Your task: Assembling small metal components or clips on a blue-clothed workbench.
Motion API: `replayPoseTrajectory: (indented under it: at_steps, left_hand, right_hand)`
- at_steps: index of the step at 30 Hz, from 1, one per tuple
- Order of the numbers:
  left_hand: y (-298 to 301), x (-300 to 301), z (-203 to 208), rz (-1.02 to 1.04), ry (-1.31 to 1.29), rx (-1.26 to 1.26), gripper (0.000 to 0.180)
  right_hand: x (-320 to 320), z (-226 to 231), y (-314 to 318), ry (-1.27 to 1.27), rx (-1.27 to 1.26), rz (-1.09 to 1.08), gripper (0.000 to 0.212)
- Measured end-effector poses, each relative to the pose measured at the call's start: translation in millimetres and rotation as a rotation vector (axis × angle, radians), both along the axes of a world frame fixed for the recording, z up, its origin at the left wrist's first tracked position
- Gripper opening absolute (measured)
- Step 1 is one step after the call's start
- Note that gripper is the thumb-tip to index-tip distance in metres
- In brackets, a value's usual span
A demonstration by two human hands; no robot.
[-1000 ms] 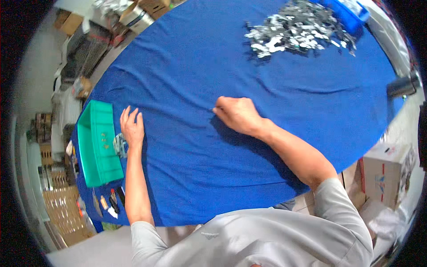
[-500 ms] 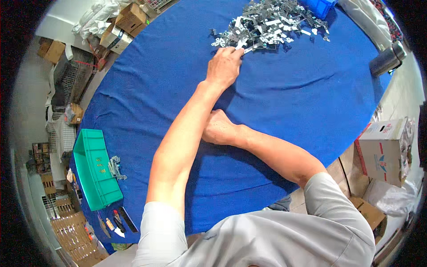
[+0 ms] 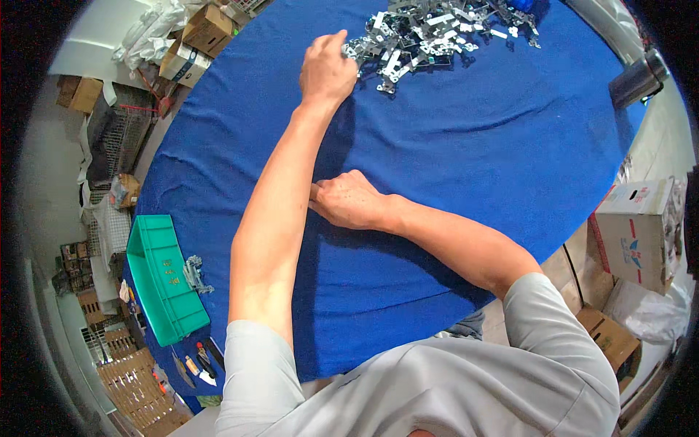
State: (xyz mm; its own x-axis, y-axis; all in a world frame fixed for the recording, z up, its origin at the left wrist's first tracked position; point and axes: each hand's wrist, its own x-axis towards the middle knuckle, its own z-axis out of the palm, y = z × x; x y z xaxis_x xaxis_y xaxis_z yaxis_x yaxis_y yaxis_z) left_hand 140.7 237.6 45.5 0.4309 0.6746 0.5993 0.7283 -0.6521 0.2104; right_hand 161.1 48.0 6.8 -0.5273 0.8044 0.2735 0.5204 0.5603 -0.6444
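Note:
A heap of small silver and dark metal brackets [image 3: 437,36] lies at the far side of the blue-clothed table [image 3: 466,146]. My left hand [image 3: 328,69] reaches out to the heap's left edge, back up, with its fingers partly stretched and its inner side against the outermost pieces. Whether it has a piece under it is hidden. Nearer to me, my right hand [image 3: 351,200] is closed low over the cloth. Its fingertips go out of sight behind my left forearm, so what they hold, if anything, cannot be made out.
At the left edge stands a green bin [image 3: 164,284], with a small stack of grey metal pieces [image 3: 195,274] beside it. Knives and other hand tools [image 3: 200,364] lie just below. A dark metal flask [image 3: 637,80] stands at the far right; a white carton [image 3: 633,233] is beyond the table edge.
My left hand has shifted left and farther away along the heap's edge. Some brackets at that edge sit differently. My right hand has moved slightly left and stays closed.

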Motion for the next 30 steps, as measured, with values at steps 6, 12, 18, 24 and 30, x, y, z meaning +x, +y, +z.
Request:
replayPoseTrajectory:
  at_steps: [6,12,18,24,30]
  left_hand:
    - [-29.6,28.9,-2.8,-0.115,0.22,-0.149,0.024]
    - [-41.8,14.3,27.1,-0.182,-0.066,-0.408,0.024]
    - [-29.0,-12.1,37.3,-0.216,-0.323,-0.668,0.026]
    - [-1.4,-8.4,6.9,0.033,-0.281,-0.459,0.023]
    - [-43.8,7.7,37.4,-0.116,-0.615,-0.685,0.014]
  right_hand:
    - [7.5,-10.3,2.8,-0.088,0.083,0.058,0.02]
    - [6.1,-10.9,0.5,0.003,0.068,-0.043,0.021]
    - [6.4,-12.9,2.3,0.025,0.068,-0.036,0.022]
    - [3.0,-0.5,0.4,0.009,-0.025,-0.013,0.022]
    - [5.8,-12.4,1.5,0.052,0.045,-0.052,0.022]
